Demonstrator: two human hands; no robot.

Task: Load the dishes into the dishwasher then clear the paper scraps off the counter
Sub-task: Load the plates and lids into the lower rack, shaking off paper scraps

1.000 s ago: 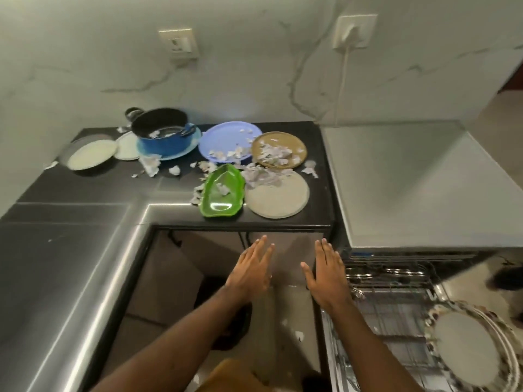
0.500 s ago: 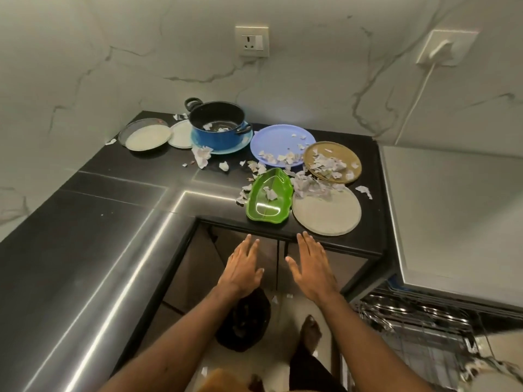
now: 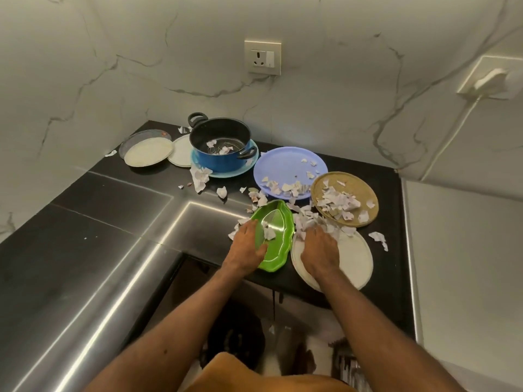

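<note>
A green leaf-shaped dish (image 3: pixel 278 227) lies at the front of the black counter (image 3: pixel 113 199). My left hand (image 3: pixel 247 247) grips its left rim, thumb inside the dish. Beside it is a cream plate (image 3: pixel 353 258); my right hand (image 3: pixel 319 250) rests flat on it, fingertips among the paper scraps (image 3: pixel 336 199). Behind stand a pale blue plate (image 3: pixel 285 165) and a tan plate (image 3: pixel 353 185), both littered with scraps. A blue pot (image 3: pixel 223 162) sits on a light blue plate at the back.
Two whitish plates (image 3: pixel 147 151) lie at the back left corner. The grey dishwasher top (image 3: pixel 467 250) adjoins the counter on the right; a bit of its rack (image 3: pixel 348 363) shows at the bottom. A plugged cord (image 3: pixel 452 128) runs down the wall.
Both hands moved up from below the counter edge onto the dishes: the left took hold of the green dish, the right landed on the cream plate. The view turned left, away from the dishwasher.
</note>
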